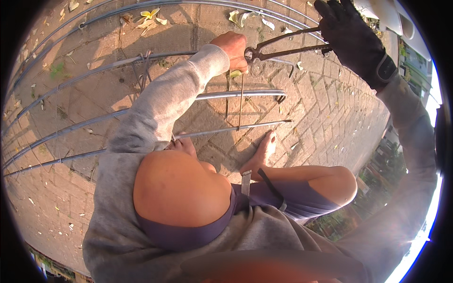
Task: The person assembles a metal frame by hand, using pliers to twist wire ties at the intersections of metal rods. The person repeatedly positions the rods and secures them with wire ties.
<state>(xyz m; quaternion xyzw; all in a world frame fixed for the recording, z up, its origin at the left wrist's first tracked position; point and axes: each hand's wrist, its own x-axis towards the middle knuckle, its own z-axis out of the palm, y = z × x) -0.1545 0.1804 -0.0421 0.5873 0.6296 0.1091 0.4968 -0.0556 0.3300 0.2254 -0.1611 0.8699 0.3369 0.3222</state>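
Observation:
My right hand (351, 45), in a black glove, is wrapped round the long handles of rusty end-cutting pincers (288, 52). The pincers' head lies against my bare left hand (231, 49), whose fingers are closed at a steel bar (174, 54) and a thin wire stirrup (242, 99). What exactly the left fingers pinch is hidden. From there the stirrup hangs toward two more bars, a thick one with a hooked end (255, 93) and a thinner straight one (264, 124). Another tied wire loop (145, 70) crosses the upper bar behind my left forearm.
Long curved steel bars (61, 129) run off to the left, and more bars (188, 3) lie at the far side. Block paving (321, 94) carries scattered petals and a yellow flower (149, 14). My bare foot (264, 148) stands close to the straight bar's end.

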